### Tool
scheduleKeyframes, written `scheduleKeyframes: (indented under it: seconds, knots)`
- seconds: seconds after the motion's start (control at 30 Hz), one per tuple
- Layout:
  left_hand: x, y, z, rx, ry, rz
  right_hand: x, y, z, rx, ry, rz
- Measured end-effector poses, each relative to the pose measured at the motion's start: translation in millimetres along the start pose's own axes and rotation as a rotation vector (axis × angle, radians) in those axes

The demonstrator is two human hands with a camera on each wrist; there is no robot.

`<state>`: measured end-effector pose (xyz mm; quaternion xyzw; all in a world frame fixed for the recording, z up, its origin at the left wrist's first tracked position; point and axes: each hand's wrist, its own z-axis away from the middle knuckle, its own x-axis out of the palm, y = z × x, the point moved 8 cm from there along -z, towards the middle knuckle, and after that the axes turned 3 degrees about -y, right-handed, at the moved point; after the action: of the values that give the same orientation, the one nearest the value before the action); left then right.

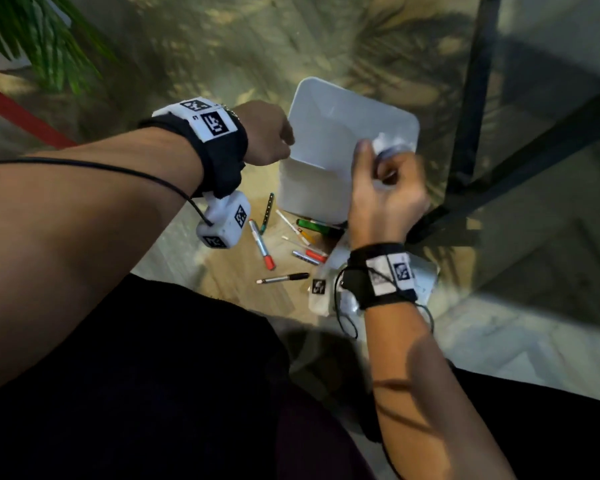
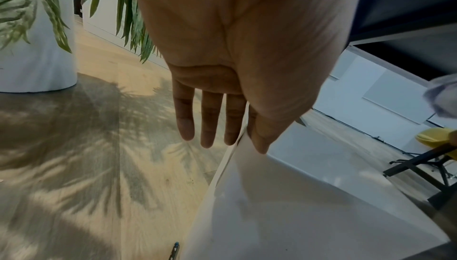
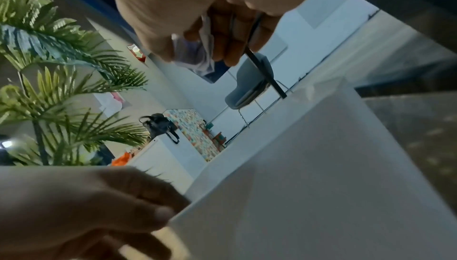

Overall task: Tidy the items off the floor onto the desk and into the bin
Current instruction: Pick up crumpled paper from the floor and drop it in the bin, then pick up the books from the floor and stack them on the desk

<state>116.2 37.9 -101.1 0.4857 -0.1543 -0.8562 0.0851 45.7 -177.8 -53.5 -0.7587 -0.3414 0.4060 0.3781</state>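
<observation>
Rt hand [image 1: 385, 199] gripping a crumpled white paper wad [image 1: 388, 145], fingers curled round it, thumb up along its side; hovering over the near-rt corner of the white bin [image 1: 329, 98]'s opening. Rt wrist view: wad [image 3: 195, 53] bunched btwn thumb and curled fingers [image 3: 237, 35], bin wall [image 3: 321, 166] just below.

Lt hand [image 1: 267, 133] pinching the bin's left rim. Lt wrist view: three fingers [image 2: 210, 119] hanging straight down outside the wall, thumb [image 2: 259, 137] pressing inside, rim [image 2: 230, 158] clamped btwn thumb and forefinger. Bin standing on the wood floor [image 1: 222, 64], looking tilted toward the camera; inside appearing bare where visible.

Lying on the floor just in front of the bin: scatter of pens and markers — red-capped silver marker [image 1: 262, 244], dark slim pen [image 1: 267, 213] angled beside it, green marker [image 1: 312, 225] touching the bin base, black-capped pen [image 1: 283, 278] nearest the knees, several short ones [image 1: 307, 254] btwn them. More white crumpled paper [image 1: 426, 271] sitting on the floor under the rt wrist, partly hidden by the strap.

Black desk leg [image 1: 475, 88] and frame standing rt of the bin. Green plant fronds [image 1: 49, 46] showing at top left, casting leaf shadows across the floor. Dark trousers [image 1: 153, 393] filling the lower frame. Black wrist straps w/ printed tags on both wrists.
</observation>
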Motion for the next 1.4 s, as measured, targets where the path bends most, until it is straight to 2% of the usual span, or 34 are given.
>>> scheduleKeyframes:
  seconds: [0.07,0.2,0.27,0.33,0.4,0.5,0.57,0.63,0.7,0.8,0.9,0.97,1.17,1.23,1.33,1.4]
  knots:
    - [1,1,-3,0.005,0.014,-0.011,-4,1,-33,-0.007,-0.009,0.031]
    - [-4,6,-8,-0.029,0.04,-0.019,9,35,-58,0.184,-0.311,0.167]
    - [-6,8,-10,-0.058,0.035,-0.032,7,47,-56,0.174,-0.461,0.353]
    - [-6,12,-12,-0.08,0.021,-0.047,-3,59,-52,0.194,-0.55,0.38]
    - [-6,16,-16,-0.091,0.017,-0.058,-30,71,-51,0.28,-0.506,0.304]
    - [-5,17,-21,-0.108,0.024,-0.062,-85,122,-41,0.509,-0.236,0.163]
    - [-4,16,-23,-0.108,0.025,-0.068,-113,171,-13,0.703,-0.071,0.08]
    - [-2,14,-23,-0.101,0.009,-0.059,-123,234,34,0.907,-0.066,0.036]
    - [1,12,-24,-0.095,-0.017,-0.034,-126,296,90,1.047,-0.193,0.144]
    - [3,9,-24,-0.08,-0.036,-0.015,-115,357,170,1.24,-0.421,0.177]
    - [5,7,-25,-0.065,-0.043,0.021,-85,346,208,1.314,-0.614,0.157]
    - [7,5,-26,-0.063,-0.05,0.034,-62,343,218,1.334,-0.657,0.132]
    - [9,-4,-27,-0.036,-0.067,0.041,-47,328,212,1.48,-0.545,0.09]
    - [7,-3,-27,-0.016,-0.044,-0.021,-46,318,216,1.592,-0.47,-0.058]
    - [7,3,-24,0.006,-0.026,-0.121,-46,322,212,1.423,-0.596,0.087]
    - [3,10,-20,-0.012,0.004,-0.195,-48,323,213,1.383,-0.633,0.051]
